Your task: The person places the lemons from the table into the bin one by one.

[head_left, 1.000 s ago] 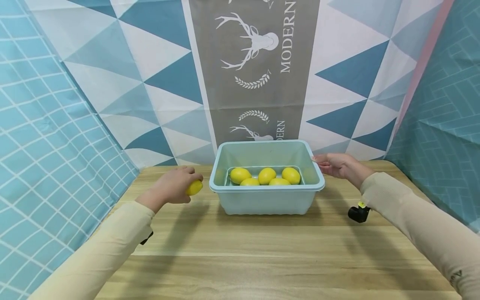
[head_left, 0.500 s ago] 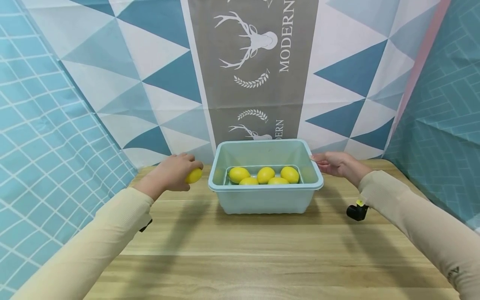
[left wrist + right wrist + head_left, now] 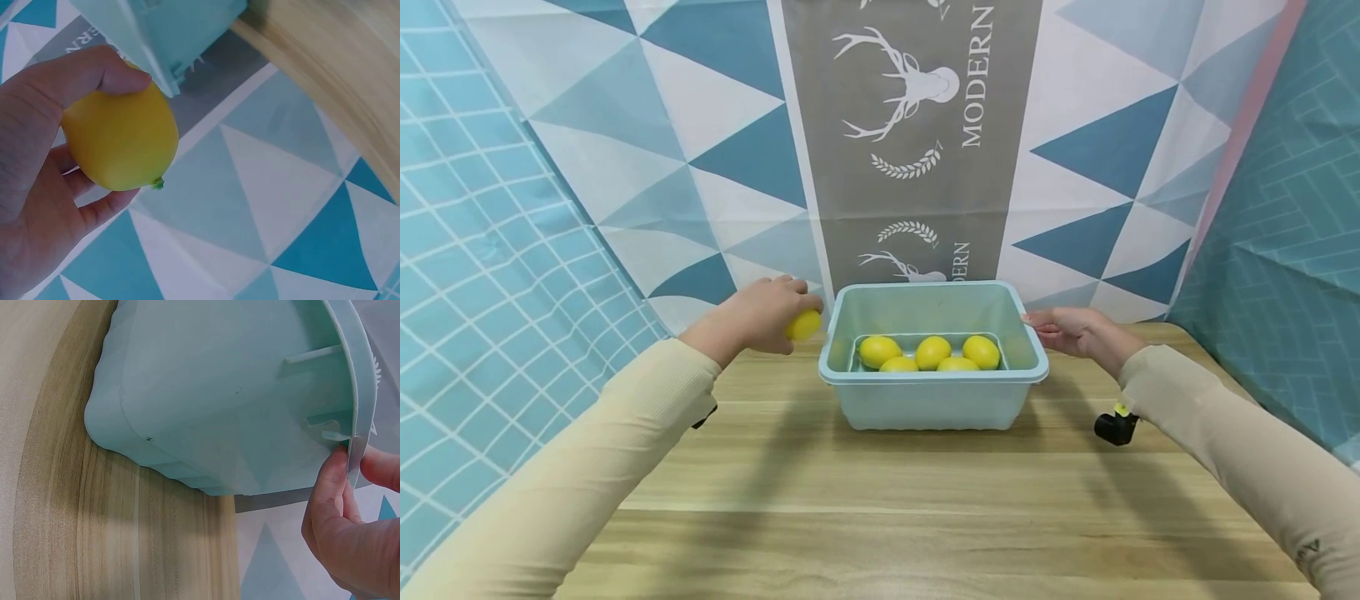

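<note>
A light blue-green plastic bin [image 3: 934, 404] stands at the back of the table with several yellow lemons [image 3: 933, 352] lying on its floor. Raised just left of the bin's rim, my left hand [image 3: 756, 317] grips one more lemon [image 3: 122, 134]; thumb and fingers curl round it, and its green stem tip shows in the left wrist view. At the opposite end, my right hand [image 3: 1078, 331] pinches the bin's rim [image 3: 359, 381], thumb on one side and fingers beneath the edge.
The wooden table [image 3: 880, 517] spreads in front of the bin. Patterned cloth [image 3: 910, 167] hangs close behind it, with tiled-print cloth [image 3: 482, 275] on the left. A black device with a yellow mark [image 3: 1116, 427] sits under the right forearm.
My left hand, holding the lemon, has risen and shifted slightly right, closer to the bin's left rim. The right hand and the bin have stayed in place.
</note>
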The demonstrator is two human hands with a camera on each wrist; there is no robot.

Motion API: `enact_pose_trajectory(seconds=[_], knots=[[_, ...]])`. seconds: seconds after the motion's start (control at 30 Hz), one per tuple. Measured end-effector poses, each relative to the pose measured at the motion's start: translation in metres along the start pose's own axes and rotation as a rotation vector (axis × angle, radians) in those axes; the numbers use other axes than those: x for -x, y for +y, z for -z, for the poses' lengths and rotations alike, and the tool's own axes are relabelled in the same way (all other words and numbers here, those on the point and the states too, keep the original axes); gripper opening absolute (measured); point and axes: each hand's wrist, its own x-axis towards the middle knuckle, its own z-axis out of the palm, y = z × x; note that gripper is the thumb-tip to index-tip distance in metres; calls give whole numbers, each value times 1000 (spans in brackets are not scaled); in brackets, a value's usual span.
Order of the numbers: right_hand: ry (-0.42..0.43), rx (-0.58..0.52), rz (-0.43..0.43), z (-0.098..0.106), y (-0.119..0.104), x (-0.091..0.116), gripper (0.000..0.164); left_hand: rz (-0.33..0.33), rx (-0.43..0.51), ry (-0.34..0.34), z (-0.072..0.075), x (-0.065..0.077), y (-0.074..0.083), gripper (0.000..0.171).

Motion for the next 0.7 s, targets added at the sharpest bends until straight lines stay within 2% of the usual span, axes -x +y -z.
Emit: enact_pose_trajectory(seconds=[0.4,0.7], knots=[[9,-13,-7,1,1,0,27,-4,81,3,13,-16,7,47],[-8,-43,-10,2,0,-1,24,-8,108,2,29,-37,15,48]])
